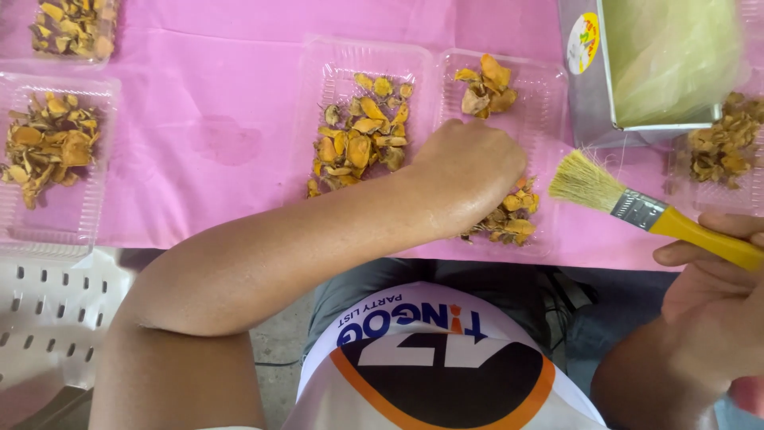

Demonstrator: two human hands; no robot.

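Note:
My left hand point(469, 171) reaches across into a clear plastic tray point(549, 103) and rests, fingers curled down, on a pile of dried orange-yellow slices point(509, 219). The fingertips are hidden, so I cannot see a grasp. A few more slices point(485, 86) lie at the tray's far end. My right hand point(716, 310) holds a brush point(637, 209) by its yellow handle. The pale bristles point left, just right of the tray and close to my left hand.
A second clear tray point(318, 87) of slices point(360, 135) sits left of my hand, and two more trays point(48, 227) point(76, 28) stand at the far left. A grey box point(585, 103) and a loose pile of slices point(720, 143) are at the right. All rest on a pink cloth point(215, 135). A white plastic chair point(48, 310) is at lower left.

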